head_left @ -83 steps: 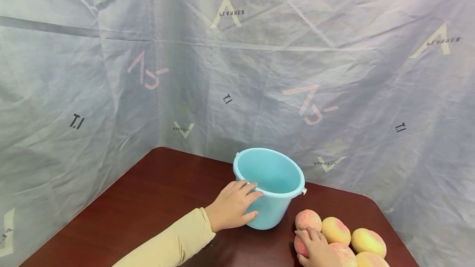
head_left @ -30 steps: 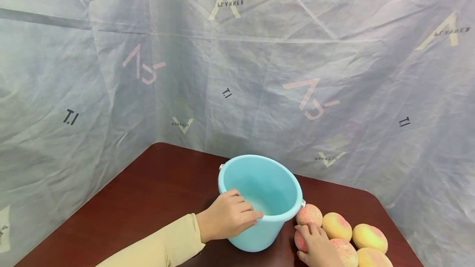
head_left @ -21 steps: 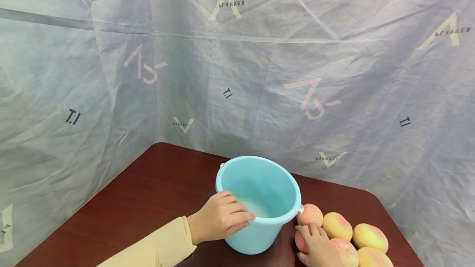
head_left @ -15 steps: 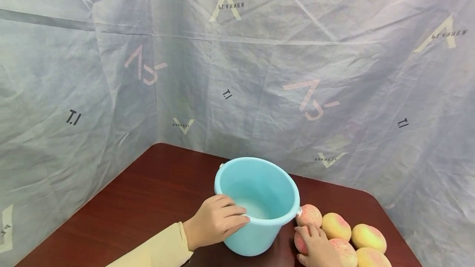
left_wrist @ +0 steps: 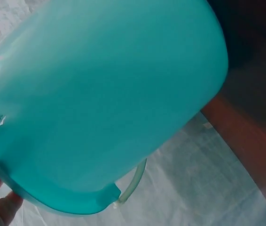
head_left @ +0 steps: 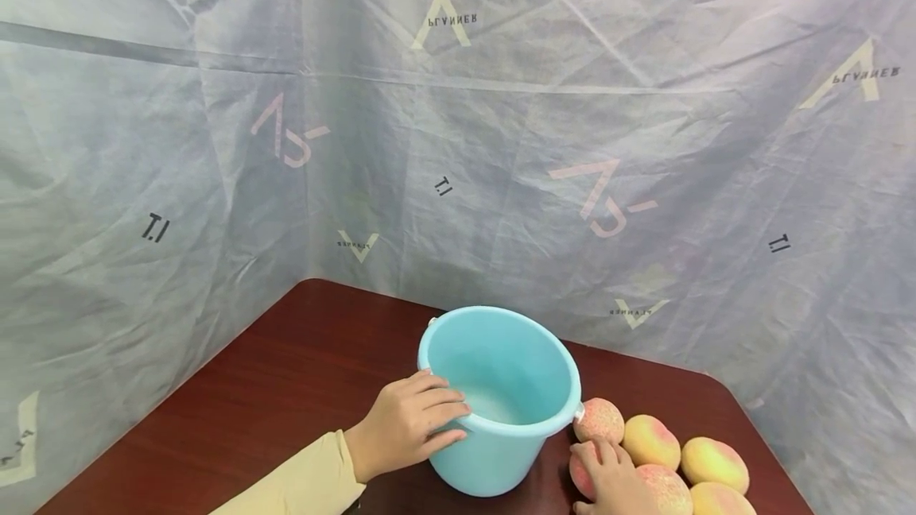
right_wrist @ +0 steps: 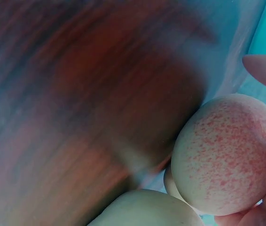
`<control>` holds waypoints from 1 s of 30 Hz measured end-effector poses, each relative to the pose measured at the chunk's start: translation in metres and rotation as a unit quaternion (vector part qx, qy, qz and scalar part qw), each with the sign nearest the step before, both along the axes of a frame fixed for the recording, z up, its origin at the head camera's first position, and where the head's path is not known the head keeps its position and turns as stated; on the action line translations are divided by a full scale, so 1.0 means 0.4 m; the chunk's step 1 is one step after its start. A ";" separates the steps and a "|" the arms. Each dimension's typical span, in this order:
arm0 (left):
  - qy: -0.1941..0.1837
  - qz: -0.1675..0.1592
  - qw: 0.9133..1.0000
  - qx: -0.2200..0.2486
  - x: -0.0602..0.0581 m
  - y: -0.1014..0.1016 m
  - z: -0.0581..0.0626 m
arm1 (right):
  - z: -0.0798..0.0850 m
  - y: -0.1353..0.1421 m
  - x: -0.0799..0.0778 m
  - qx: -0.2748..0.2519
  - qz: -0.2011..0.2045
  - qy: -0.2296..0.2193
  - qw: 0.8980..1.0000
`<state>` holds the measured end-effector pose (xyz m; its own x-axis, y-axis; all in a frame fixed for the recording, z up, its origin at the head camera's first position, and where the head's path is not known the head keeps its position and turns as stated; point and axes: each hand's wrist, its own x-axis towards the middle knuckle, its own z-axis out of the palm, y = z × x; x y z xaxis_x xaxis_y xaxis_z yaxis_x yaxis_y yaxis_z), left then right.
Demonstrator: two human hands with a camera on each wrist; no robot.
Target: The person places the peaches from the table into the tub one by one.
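Note:
In the head view a light blue bucket (head_left: 494,451) stands upright on the dark red table. My left hand (head_left: 408,424) is at its near left rim, fingers spread over the edge, thumb outside. The left wrist view shows the outer wall of the bucket (left_wrist: 105,103) and two fingertips (left_wrist: 6,207) beyond the rim. Right of the bucket lies a group of peaches. My right hand (head_left: 619,479) holds a pink speckled peach (head_left: 581,471) with curved fingers. In the right wrist view that peach (right_wrist: 227,155) sits close to the palm, the thumb slightly apart.
Beside my right hand lie a reddish peach (head_left: 599,421), yellow peaches (head_left: 651,442) and others, one cut off below. The bucket nearly touches the reddish one. A grey printed sheet (head_left: 501,125) hangs behind the table (head_left: 300,356) and along its sides.
The bucket has come nearer and to the left, drawn by my left hand at its rim. Most recently the left fingers have loosened and spread. My right hand stays on the same peach.

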<state>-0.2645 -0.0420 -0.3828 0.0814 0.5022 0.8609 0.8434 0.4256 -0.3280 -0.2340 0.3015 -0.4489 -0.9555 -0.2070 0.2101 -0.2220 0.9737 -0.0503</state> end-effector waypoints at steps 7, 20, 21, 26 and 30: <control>-0.029 -0.002 0.999 -0.031 0.001 -0.006 0.001 | 0.023 -0.002 -0.008 -0.029 -0.010 -0.080 0.996; -0.073 -0.001 0.996 -0.041 0.012 -0.013 -0.004 | 0.049 -0.022 -0.002 -0.047 -0.033 -0.161 0.985; -0.071 0.000 0.997 -0.039 0.013 -0.012 -0.007 | 0.048 -0.024 -0.003 -0.050 -0.042 -0.168 0.984; -0.057 0.002 0.998 -0.026 0.008 -0.005 -0.020 | 0.046 -0.024 -0.011 -0.040 -0.057 -0.175 0.982; -0.059 0.004 0.998 -0.023 0.001 -0.006 -0.025 | 0.052 -0.025 -0.018 -0.027 -0.049 -0.160 0.985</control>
